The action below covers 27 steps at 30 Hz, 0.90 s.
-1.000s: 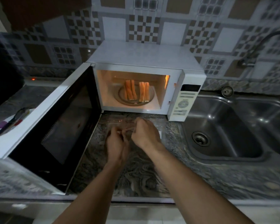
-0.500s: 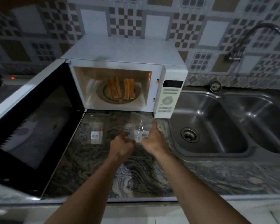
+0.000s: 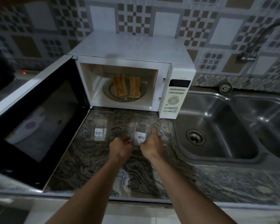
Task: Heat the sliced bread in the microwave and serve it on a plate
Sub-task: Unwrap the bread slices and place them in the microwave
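Bread (image 3: 120, 86) in microwave (image 3: 131, 49); left grip (image 3: 121, 147) and right grip (image 3: 152, 143) hold bag (image 3: 141, 131)

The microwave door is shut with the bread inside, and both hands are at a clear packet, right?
No. The head view shows the microwave door standing wide open. The bread is inside, and the left hand and right hand are at the clear packet.
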Available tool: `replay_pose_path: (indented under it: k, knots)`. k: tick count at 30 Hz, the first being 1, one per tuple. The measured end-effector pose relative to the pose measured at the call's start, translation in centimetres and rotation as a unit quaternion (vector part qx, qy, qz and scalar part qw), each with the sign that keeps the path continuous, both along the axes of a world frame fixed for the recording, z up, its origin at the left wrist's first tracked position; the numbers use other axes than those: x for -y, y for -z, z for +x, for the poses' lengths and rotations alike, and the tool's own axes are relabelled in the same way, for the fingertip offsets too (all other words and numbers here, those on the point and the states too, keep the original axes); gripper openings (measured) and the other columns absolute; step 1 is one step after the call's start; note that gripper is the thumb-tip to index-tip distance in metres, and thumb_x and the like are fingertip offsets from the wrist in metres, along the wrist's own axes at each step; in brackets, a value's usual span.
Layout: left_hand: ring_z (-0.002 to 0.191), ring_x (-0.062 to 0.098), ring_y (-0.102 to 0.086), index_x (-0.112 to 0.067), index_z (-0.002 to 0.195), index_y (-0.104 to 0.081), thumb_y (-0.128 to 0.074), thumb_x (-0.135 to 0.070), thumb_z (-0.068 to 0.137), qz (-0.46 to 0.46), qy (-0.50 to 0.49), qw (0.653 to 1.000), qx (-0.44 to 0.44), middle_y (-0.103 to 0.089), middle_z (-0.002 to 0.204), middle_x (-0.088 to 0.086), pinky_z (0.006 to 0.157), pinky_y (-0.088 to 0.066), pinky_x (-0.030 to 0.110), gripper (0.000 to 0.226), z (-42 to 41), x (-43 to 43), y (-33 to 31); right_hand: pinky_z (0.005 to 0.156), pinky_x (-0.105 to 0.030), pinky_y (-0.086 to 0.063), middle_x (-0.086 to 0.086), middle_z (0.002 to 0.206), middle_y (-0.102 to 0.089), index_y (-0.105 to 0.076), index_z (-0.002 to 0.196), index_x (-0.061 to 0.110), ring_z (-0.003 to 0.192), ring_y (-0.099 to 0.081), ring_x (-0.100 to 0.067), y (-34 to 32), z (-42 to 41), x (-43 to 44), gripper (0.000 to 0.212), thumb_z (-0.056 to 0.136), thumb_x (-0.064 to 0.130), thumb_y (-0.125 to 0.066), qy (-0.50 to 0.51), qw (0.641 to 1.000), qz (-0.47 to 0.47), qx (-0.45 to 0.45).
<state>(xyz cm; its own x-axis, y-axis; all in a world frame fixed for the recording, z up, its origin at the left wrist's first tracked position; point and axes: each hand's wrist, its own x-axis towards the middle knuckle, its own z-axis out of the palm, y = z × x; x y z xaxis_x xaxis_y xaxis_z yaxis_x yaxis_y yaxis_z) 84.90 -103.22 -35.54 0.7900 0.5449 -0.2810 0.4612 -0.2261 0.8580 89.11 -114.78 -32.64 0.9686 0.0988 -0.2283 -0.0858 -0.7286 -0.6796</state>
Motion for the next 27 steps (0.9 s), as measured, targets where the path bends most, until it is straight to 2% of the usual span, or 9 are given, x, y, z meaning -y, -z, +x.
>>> replay_pose_path:
  k: [2,4,7,9,11,20,22,24,27]
  knots:
    - [0.078,0.021,-0.073,-0.017,0.097,-0.076,-0.073,-0.037,0.078,-0.008,-0.018,1.000,-0.010,-0.075,0.083,0.003,0.073,-0.062,0.043,0.028,0.0,-0.4,0.9,0.065,-0.031,-0.043,-0.009,0.109,-0.066,-0.042,0.125,0.023,0.089,-0.064,-0.030,0.4,0.1,-0.1,0.047,0.088,0.010,-0.068,-0.005,1.000,-0.001,-0.001]
    - [0.076,0.019,-0.074,-0.021,0.086,-0.077,-0.075,-0.040,0.073,-0.020,-0.029,0.999,-0.016,-0.075,0.076,0.000,0.073,-0.062,0.043,0.022,0.3,-0.7,2.6,0.065,-0.032,-0.044,-0.009,0.106,-0.067,-0.047,0.122,0.021,0.089,-0.064,-0.030,0.6,0.1,-0.1,0.040,0.089,0.010,-0.067,-0.013,1.000,-0.006,-0.004]
    - [0.073,0.021,-0.073,-0.029,0.074,-0.073,-0.077,-0.028,0.078,-0.018,-0.045,0.999,-0.010,-0.074,0.076,0.003,0.070,-0.063,0.044,0.006,0.1,0.0,1.3,0.070,-0.035,-0.051,-0.008,0.107,-0.068,-0.051,0.122,0.021,0.094,-0.066,-0.031,0.9,0.3,-0.1,0.037,0.090,0.009,-0.066,-0.019,1.000,-0.013,0.007]
    - [0.072,0.023,-0.073,-0.021,0.085,-0.073,-0.077,-0.021,0.083,-0.026,-0.054,0.998,-0.008,-0.073,0.078,0.007,0.066,-0.063,0.043,0.005,0.1,0.2,0.8,0.073,-0.034,-0.052,-0.010,0.110,-0.068,-0.053,0.122,0.018,0.098,-0.066,-0.032,1.3,0.3,-0.1,0.034,0.092,0.008,-0.063,-0.026,0.999,-0.019,0.024]
    - [0.070,0.022,-0.072,-0.012,0.095,-0.075,-0.077,-0.023,0.084,-0.027,-0.059,0.998,-0.002,-0.072,0.076,0.006,0.065,-0.063,0.043,0.016,0.2,0.2,0.9,0.071,-0.030,-0.047,-0.011,0.113,-0.067,-0.055,0.121,0.016,0.100,-0.065,-0.032,1.6,0.3,0.0,0.030,0.093,0.008,-0.063,-0.037,0.998,-0.027,0.039]
    - [0.066,0.020,-0.070,-0.006,0.107,-0.073,-0.070,-0.011,0.089,0.002,-0.063,0.998,-0.001,-0.071,0.082,0.010,0.057,-0.062,0.033,0.020,0.3,0.5,0.6,0.077,-0.033,-0.053,-0.008,0.115,-0.067,-0.054,0.126,0.019,0.102,-0.065,-0.029,2.3,0.6,-0.2,0.037,0.092,0.012,-0.067,-0.041,0.998,-0.024,0.034]
    - [0.066,0.018,-0.069,-0.007,0.108,-0.073,-0.069,-0.015,0.090,0.017,-0.062,0.998,-0.003,-0.071,0.080,0.009,0.054,-0.060,0.029,0.019,0.3,0.4,0.5,0.076,-0.033,-0.052,-0.009,0.115,-0.066,-0.053,0.125,0.019,0.101,-0.065,-0.029,2.2,0.7,-0.2,0.035,0.093,0.013,-0.066,-0.046,0.998,-0.026,0.029]
    - [0.067,0.021,-0.070,-0.012,0.101,-0.075,-0.065,-0.020,0.093,0.051,-0.045,0.998,0.003,-0.072,0.078,0.008,0.061,-0.061,0.034,0.016,0.1,0.5,0.0,0.073,-0.032,-0.049,-0.010,0.116,-0.064,-0.050,0.127,0.018,0.102,-0.064,-0.030,2.0,0.8,-0.1,0.037,0.094,0.013,-0.064,-0.048,0.998,-0.032,0.022]
    - [0.071,0.026,-0.066,-0.013,0.089,-0.074,-0.051,-0.034,0.099,0.188,-0.024,0.982,-0.008,-0.071,0.077,0.010,0.065,-0.054,0.031,0.033,-0.6,0.5,-1.3,0.071,-0.036,-0.050,-0.014,0.118,-0.059,-0.038,0.139,0.016,0.103,-0.062,-0.033,1.5,0.8,-0.1,0.053,0.092,0.011,-0.063,-0.033,0.999,-0.038,0.010]
